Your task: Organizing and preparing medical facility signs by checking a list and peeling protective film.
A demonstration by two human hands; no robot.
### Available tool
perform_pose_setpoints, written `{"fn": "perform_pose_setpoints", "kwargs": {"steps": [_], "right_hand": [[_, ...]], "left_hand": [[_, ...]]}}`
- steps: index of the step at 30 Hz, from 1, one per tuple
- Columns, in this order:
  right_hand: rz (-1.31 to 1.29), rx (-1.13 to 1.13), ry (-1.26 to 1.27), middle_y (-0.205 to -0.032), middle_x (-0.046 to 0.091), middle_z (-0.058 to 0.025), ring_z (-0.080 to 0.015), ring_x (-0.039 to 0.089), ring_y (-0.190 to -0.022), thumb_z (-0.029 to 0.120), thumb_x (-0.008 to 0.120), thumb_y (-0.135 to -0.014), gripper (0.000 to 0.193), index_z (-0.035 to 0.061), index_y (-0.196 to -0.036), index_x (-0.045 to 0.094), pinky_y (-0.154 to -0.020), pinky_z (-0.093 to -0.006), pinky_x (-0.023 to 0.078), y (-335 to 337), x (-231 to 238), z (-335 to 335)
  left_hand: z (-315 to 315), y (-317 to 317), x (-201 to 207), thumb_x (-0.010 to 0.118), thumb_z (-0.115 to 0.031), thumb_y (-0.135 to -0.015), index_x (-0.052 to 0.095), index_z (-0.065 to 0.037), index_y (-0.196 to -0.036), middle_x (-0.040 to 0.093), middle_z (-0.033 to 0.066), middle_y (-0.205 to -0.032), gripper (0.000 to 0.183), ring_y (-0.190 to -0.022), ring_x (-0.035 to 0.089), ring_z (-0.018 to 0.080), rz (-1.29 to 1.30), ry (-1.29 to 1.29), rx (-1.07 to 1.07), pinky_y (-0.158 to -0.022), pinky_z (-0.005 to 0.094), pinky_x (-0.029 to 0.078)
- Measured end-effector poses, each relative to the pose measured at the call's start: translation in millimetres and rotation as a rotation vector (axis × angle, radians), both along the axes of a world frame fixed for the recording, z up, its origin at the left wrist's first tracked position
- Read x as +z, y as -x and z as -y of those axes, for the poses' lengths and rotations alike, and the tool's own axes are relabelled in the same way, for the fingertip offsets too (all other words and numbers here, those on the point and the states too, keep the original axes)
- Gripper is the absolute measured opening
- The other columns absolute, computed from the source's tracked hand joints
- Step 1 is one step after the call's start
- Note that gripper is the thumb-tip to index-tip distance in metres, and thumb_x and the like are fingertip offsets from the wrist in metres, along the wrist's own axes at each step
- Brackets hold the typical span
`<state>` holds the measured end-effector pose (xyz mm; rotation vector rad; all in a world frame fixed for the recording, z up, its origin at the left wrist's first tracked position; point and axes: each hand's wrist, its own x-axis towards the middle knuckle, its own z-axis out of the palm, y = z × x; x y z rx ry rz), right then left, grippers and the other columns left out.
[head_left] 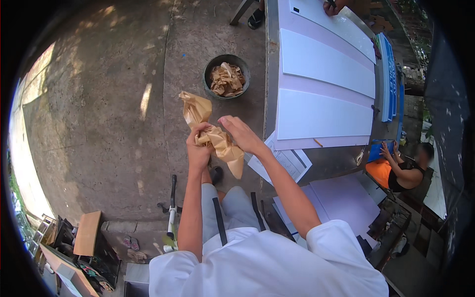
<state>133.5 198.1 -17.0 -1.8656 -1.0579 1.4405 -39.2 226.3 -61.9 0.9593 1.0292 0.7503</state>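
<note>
My left hand (199, 148) is closed around a crumpled sheet of brown paper (222, 143). One end of the paper sticks up beyond my fist, and the other hangs down on the right. My right hand (241, 132) is beside the paper with its fingers stretched out; whether its palm touches the paper I cannot tell. Just ahead of my hands, a dark round bucket (206, 79) stands on the concrete floor. Wads of brown paper (227, 80) fill it.
A table to the right bears long white panels (324, 114), a pencil (318, 142) and printed sheets (284, 161). Beyond it a person (405, 168) sits holding a blue piece. Another person's hand (332, 7) is at the far end. Pale sheets (341, 203) lie stacked lower right.
</note>
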Motion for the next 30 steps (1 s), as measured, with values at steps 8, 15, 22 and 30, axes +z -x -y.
{"fn": "perform_pose_setpoints", "kwargs": {"steps": [8, 15, 22, 30], "right_hand": [[1.112, 0.216, -0.131, -0.147, 0.037, -0.0206, -0.0354, 0.024, -0.146, 0.022, 0.060, -0.091, 0.045, -0.0006, -0.130, 0.051, -0.117, -0.0485, 0.025, -107.9, -105.1, -31.1], [0.953, 0.068, -0.110, -0.138, 0.050, -0.0181, -0.0345, 0.040, -0.138, 0.038, 0.068, -0.078, 0.053, 0.0014, -0.116, 0.063, -0.114, -0.0477, 0.029, -118.9, -108.8, -20.0], [0.902, 0.068, -0.109, -0.119, 0.061, -0.0188, -0.0371, 0.055, -0.124, 0.048, 0.067, -0.067, 0.055, 0.0031, -0.097, 0.073, -0.113, -0.0463, 0.025, -118.7, -101.3, -17.9], [0.877, 0.011, -0.135, -0.103, 0.065, -0.0144, -0.0317, 0.064, -0.104, 0.054, 0.062, -0.062, 0.059, 0.0035, -0.088, 0.075, -0.109, -0.0433, 0.022, -114.1, -103.4, -24.2]], "left_hand": [[-122.2, -159.8, -180.9, 0.064, 0.009, -0.071, 0.061, -0.012, -0.117, 0.055, 0.0147, -0.115, 0.050, -0.107, 0.055, 0.0367, -0.645, -0.574, 0.313, -0.091, 0.0437, 0.045], [-136.6, -241.5, -358.9, 0.056, -0.005, -0.086, 0.056, -0.018, -0.132, 0.036, 0.0070, -0.150, 0.049, -0.132, 0.037, 0.0409, -0.894, -0.781, -0.415, -0.103, 0.0489, 0.042], [-86.7, -265.7, -505.1, 0.052, -0.013, -0.092, 0.044, -0.025, -0.143, 0.032, 0.0071, -0.150, 0.053, -0.121, 0.042, 0.0338, -1.130, -0.661, -0.698, -0.083, 0.0554, 0.044], [-69.8, -298.8, -594.1, 0.047, -0.020, -0.095, 0.050, -0.029, -0.140, 0.023, 0.0020, -0.156, 0.047, -0.130, 0.035, 0.0347, -1.114, -0.587, -0.756, -0.085, 0.0643, 0.040]]}}
